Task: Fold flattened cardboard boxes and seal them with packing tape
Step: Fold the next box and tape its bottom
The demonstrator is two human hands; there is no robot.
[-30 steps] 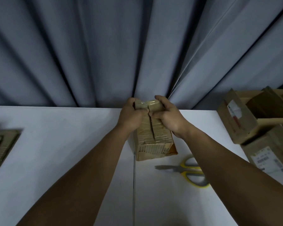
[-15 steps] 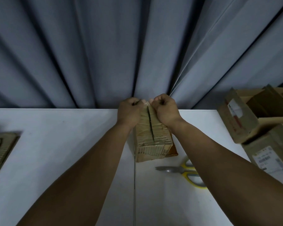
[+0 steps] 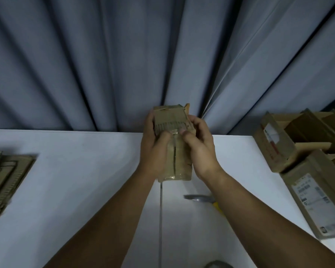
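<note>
- At 9 o'clock, the flattened boxes (image 3: 7, 176) lie stacked at the bench (image 3: 75, 190) edge, probably waiting for folding.
- The left hand (image 3: 155, 149) is closed around the small box (image 3: 174, 144), lifted off the bench at centre; the thumb presses the glossy tape near the flap seam.
- The right hand (image 3: 200, 149) grips the other side likewise, I think to smooth the tape.
- At 5 o'clock, the scissors (image 3: 199, 198) lie near.
- At 3 o'clock, finished boxes (image 3: 298, 151) carry labels, too small to read.
</note>
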